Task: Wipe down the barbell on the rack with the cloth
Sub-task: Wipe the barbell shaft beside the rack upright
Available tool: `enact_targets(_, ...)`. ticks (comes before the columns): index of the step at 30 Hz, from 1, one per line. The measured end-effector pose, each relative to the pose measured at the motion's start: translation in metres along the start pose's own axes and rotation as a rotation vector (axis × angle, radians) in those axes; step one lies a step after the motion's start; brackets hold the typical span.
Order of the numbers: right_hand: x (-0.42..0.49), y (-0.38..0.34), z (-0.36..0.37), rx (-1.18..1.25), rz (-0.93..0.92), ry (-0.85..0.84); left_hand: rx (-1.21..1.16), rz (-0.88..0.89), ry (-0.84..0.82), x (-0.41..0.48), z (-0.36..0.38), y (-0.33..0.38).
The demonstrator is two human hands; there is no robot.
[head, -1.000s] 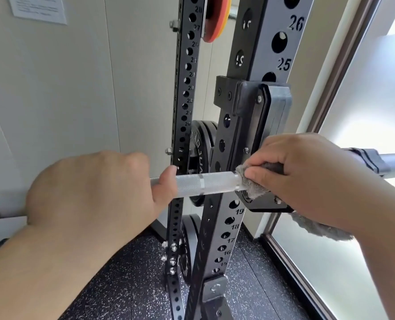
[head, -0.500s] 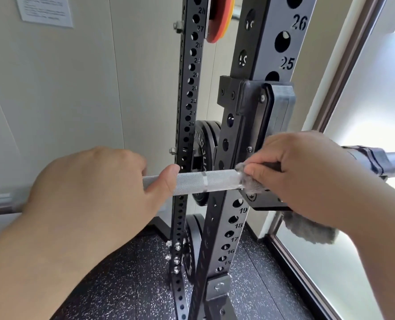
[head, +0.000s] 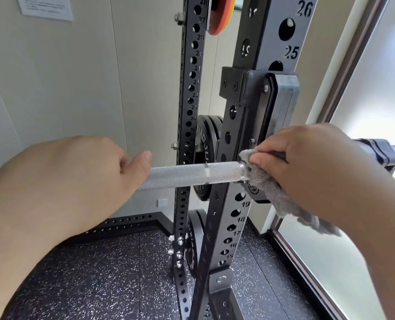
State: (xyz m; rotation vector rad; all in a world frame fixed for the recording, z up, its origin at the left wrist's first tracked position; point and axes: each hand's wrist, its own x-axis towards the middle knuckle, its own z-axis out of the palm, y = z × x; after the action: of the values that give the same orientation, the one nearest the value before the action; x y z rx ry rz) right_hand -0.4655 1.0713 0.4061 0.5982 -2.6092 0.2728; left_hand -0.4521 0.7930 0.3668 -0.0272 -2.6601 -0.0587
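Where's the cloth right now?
Right of centre in the head view, the cloth is gripped by the right hand on the barbell at the rack upright.

We lose the barbell (head: 192, 175) where the left hand (head: 76, 181) wraps it, and also under the right hand (head: 307, 162) and its grey cloth (head: 263, 183), whose hanging end passes partly behind the forearm. The wall notice (head: 46, 6) is cut by the top edge, and we cannot read its small print; the orange plate (head: 222, 17) is cropped there too.
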Motion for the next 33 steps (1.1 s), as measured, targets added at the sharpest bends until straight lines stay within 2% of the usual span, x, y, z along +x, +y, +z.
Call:
enact_targets(5,-0.012,-0.023,0.025,-0.048,-0.115,0.043,0.0,-0.033,-0.037,-0.002,-0.005,0.002)
enact_targets(10,-0.014,0.002,0.029,-0.235,-0.006,0.352,0.018,-0.033,-0.071,-0.004,-0.012,0.006)
enact_targets(12,-0.023,-0.019,0.039,-0.227,0.017,0.301,0.048,-0.053,-0.067,-0.004,-0.012,0.006)
enact_targets(15,-0.031,-0.029,0.053,-0.211,-0.079,0.313,0.03,-0.042,-0.064,-0.005,-0.015,0.008)
enact_targets(18,-0.025,-0.013,0.045,-0.253,0.025,0.351,-0.005,-0.006,-0.052,-0.007,-0.013,0.008)
enact_targets(20,-0.025,-0.026,0.048,-0.27,0.068,0.375,0.001,0.01,-0.034,-0.006,-0.011,0.006)
enact_targets(24,-0.026,-0.054,0.068,-0.182,-0.025,0.388,0.017,0.075,0.026,-0.008,-0.005,0.0)
enact_targets(26,-0.02,-0.048,0.058,-0.062,0.028,0.401,0.038,0.146,0.137,-0.012,-0.001,-0.005)
enact_targets(28,-0.013,-0.047,0.048,-0.011,0.098,0.417,0.007,0.18,0.18,-0.017,0.0,-0.011)
enact_targets(33,-0.013,-0.069,0.053,0.096,0.046,0.438,-0.069,0.214,0.249,-0.032,-0.006,-0.036)
